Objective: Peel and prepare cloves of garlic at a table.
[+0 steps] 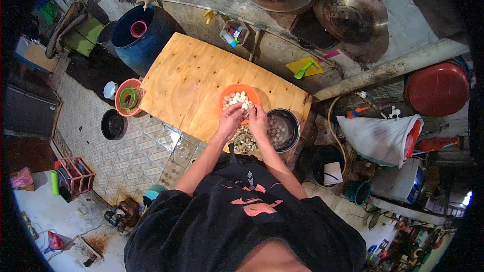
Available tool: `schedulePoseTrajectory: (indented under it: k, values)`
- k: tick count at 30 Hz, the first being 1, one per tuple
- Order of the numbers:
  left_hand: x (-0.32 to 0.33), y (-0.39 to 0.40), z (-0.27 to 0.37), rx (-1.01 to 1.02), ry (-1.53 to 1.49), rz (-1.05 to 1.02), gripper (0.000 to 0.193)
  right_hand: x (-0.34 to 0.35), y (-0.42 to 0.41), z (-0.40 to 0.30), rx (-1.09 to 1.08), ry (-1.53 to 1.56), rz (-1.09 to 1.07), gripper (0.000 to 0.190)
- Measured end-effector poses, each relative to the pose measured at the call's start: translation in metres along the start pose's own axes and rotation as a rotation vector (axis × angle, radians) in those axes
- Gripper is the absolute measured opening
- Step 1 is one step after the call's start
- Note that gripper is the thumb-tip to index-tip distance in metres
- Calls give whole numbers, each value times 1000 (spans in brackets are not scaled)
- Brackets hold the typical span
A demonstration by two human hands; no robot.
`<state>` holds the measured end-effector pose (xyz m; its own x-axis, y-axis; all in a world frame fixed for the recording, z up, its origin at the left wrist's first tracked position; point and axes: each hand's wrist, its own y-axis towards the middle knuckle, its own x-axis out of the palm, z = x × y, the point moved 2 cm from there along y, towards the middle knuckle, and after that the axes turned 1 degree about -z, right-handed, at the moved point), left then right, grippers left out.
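My left hand (231, 121) and my right hand (258, 120) meet over the near edge of an orange plastic bowl (223, 102), fingertips together on a small whitish egg (244, 106). Several small peeled white eggs (236, 98) lie in the bowl. A heap of speckled eggshell pieces (244, 139) is spread on the plywood tabletop (185, 83) just below my hands, partly hidden by them. To the right of my right hand stands a round metal pot (298, 130) with small round eggs (278, 128) in liquid.
A blue barrel (136, 53) stands past the table's far left corner. An orange basin (123, 109) and a black basin (112, 124) are on the tiled floor at left. Large woks (351, 15) hang on the far wall. A black bucket (321, 158) stands right of the table.
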<state>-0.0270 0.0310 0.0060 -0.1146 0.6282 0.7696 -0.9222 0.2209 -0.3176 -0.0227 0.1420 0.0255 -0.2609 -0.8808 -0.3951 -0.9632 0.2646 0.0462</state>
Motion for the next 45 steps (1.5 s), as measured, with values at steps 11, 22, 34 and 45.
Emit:
schedulePoseTrajectory:
  k: [11,22,34,45]
  values:
    - [-6,0,0,10,87,17,26,1,-2,-5,21,4,39,19]
    - [-3,1,-2,151,307,1,20,7,1,9,-96,-77,19,21]
    - [-11,-3,-3,80,547,46,16,2,-2,6,-114,-45,-74,21]
    - [-20,-13,-18,71,431,8,19,5,-11,28,477,534,-268,16]
